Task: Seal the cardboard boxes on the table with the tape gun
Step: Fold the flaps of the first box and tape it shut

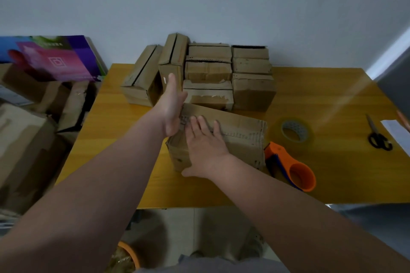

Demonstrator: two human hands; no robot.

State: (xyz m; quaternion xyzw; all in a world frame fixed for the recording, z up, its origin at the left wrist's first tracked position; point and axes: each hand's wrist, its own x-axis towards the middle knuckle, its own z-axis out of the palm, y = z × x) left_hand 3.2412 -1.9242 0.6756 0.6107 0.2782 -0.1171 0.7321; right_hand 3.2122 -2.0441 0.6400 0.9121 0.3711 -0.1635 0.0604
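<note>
A brown cardboard box (239,137) lies near the front middle of the yellow wooden table (310,95). My right hand (205,146) lies flat on its top flaps, fingers straight. My left hand (172,104) stands edge-on with straight fingers against the box's left end. An orange and blue tape gun (290,166) lies on the table just right of the box, untouched. A roll of clear tape (294,131) sits behind the tape gun.
Several more cardboard boxes (208,77) are stacked at the back of the table against the wall. Black scissors (378,137) and white paper (395,128) lie at the right edge. Left of the table stand big boxes (24,144) and a purple carton (53,57).
</note>
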